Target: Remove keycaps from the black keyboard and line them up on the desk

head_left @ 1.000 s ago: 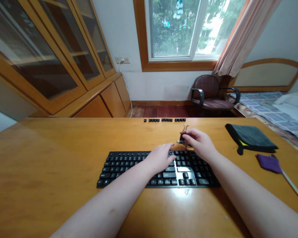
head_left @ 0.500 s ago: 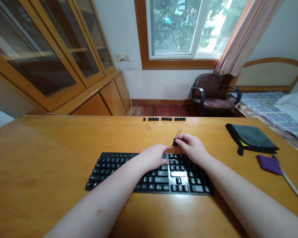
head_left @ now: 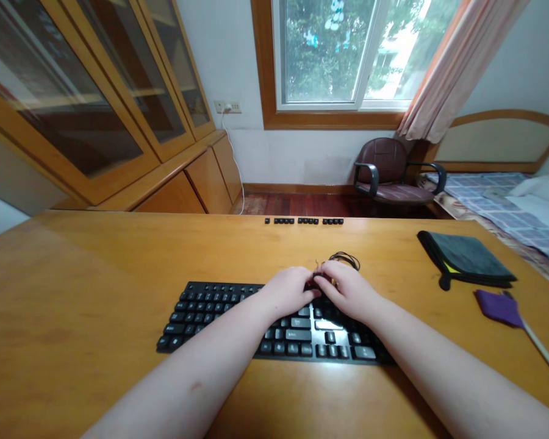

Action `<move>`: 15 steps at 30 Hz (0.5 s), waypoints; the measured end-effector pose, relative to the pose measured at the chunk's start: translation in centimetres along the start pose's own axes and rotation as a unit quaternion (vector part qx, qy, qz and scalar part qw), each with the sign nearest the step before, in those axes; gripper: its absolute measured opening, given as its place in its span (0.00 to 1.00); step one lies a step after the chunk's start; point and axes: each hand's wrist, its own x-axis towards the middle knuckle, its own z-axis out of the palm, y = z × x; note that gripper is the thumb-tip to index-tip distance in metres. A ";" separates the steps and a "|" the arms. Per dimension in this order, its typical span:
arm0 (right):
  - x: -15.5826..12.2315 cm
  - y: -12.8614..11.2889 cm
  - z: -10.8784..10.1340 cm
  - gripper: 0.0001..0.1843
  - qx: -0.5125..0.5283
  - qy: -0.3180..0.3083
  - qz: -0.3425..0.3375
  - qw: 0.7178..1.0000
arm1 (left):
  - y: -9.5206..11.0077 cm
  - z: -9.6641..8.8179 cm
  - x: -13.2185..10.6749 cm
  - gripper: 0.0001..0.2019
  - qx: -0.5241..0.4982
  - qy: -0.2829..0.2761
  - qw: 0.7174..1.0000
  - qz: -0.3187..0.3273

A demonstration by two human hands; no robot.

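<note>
My right hand point(head_left: 351, 291) is closed around a small wire keycap puller point(head_left: 317, 266), whose thin wire tips poke up between my hands. My left hand point(head_left: 289, 292) meets it from the other side, fingers curled and thumb near the keys. What the left fingertips pinch is hidden. Beneath both hands lies the black keyboard point(head_left: 219, 309), over its upper right part. Several small black keycaps point(head_left: 308, 221) are lined up in groups along the desk's far edge.
A coiled black cable point(head_left: 348, 258) lies just behind my right hand. To the right are a dark folded cloth pouch point(head_left: 473, 256) and a purple-headed brush point(head_left: 498, 308) with a pale handle. The wooden desk point(head_left: 96, 274) borders a glass-door cabinet; a chair point(head_left: 387, 171) stands beyond.
My right hand has come down and left with the keycap puller, from above the keyboard's back edge to my left fingertips. The cable coil behind it now shows.
</note>
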 end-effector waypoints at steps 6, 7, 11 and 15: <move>-0.5 0.5 1.1 0.10 -0.150 -0.024 -0.082 0.985 | -0.3 0.0 -0.1 0.07 0.005 0.004 1.000 0.030; -0.6 0.7 1.2 0.11 -0.153 -0.016 -0.082 0.985 | -0.3 0.0 -0.1 0.07 0.012 0.004 0.999 0.033; -0.7 1.0 1.4 0.12 -0.123 -0.001 -0.042 0.992 | -0.2 0.0 0.1 0.08 0.039 0.014 0.999 0.023; -0.5 1.0 1.1 0.12 -0.091 -0.012 0.012 0.996 | -0.3 0.3 0.2 0.08 0.049 0.016 0.998 0.030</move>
